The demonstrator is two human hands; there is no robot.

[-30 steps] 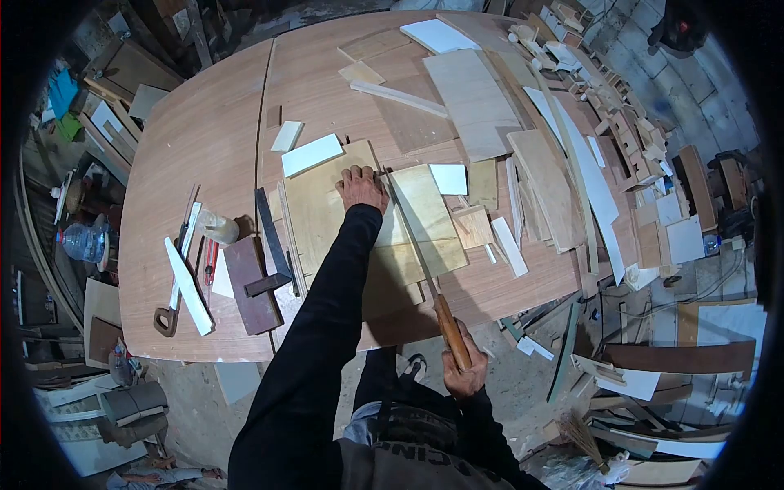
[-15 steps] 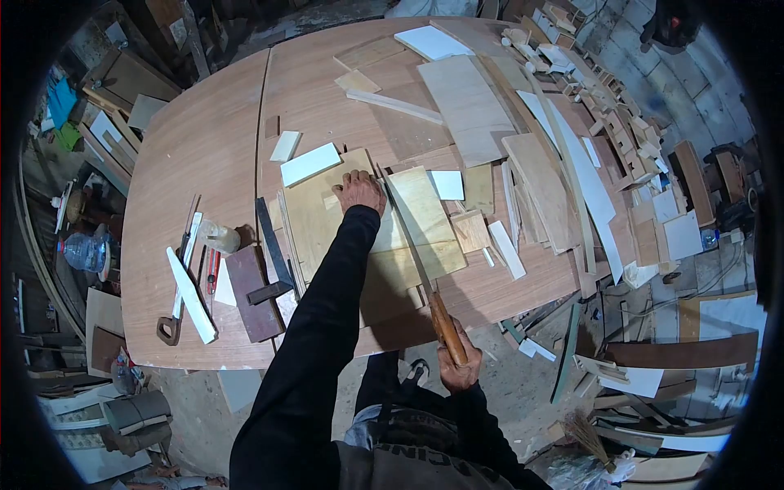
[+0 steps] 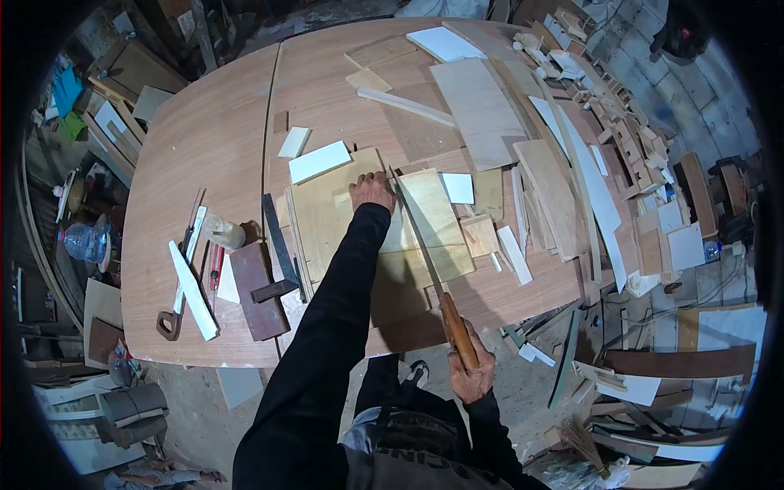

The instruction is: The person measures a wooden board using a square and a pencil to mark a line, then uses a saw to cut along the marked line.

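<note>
A hand saw (image 3: 460,331) with a wooden handle is gripped in my right hand (image 3: 471,372), just off the table's near edge. Its long narrow blade slants up and away across a pale plywood board (image 3: 327,233), the tip near the board's far side. Close to the left of the blade tip, my left hand (image 3: 372,191) bears down on the board with bent fingers, knuckles up. To the right of the blade lies a lighter section of plywood (image 3: 437,216). My left sleeve and its shadow hide part of the board.
On the table (image 3: 196,139), a try square (image 3: 278,253), a brown block (image 3: 255,302), a jar (image 3: 223,232), a red cutter (image 3: 216,268) and another saw (image 3: 168,324) lie to the left. White offcuts (image 3: 319,162) and plywood sheets (image 3: 478,110) spread behind and right.
My right hand and the saw have moved slightly right and toward me. The whole view has shifted a little; my left hand stays on the board.
</note>
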